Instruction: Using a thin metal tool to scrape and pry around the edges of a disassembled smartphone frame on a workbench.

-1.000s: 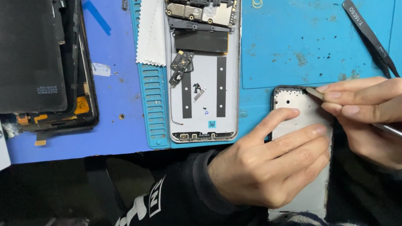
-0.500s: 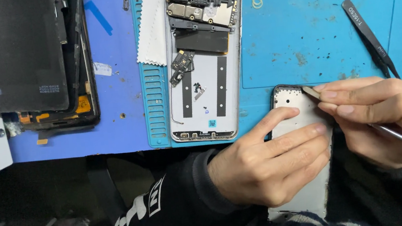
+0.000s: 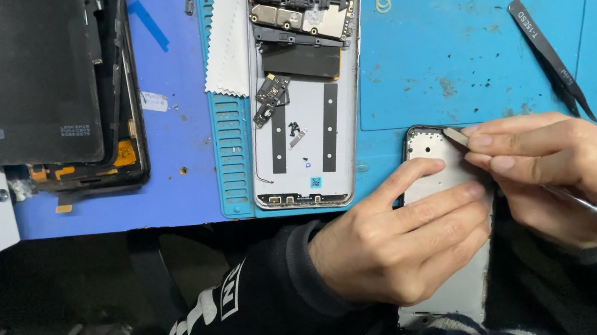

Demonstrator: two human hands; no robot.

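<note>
From the head camera, our left hand (image 3: pixel 402 234) lies flat with fingers spread over the silver phone frame (image 3: pixel 438 175), which hangs off the near edge of the blue work mat (image 3: pixel 465 61) and shows past our fingertips at twelve o'clock and below our palm at five o'clock. Our right hand (image 3: pixel 572 172), at three o'clock from the left, pinches a thin metal pry tool (image 3: pixel 583 202) whose tip touches the frame's top right corner, while black tweezers (image 3: pixel 550 60) lie on the mat at twelve o'clock from that hand and an opened phone body (image 3: pixel 305 93) rests at eleven o'clock from our left hand.
</note>
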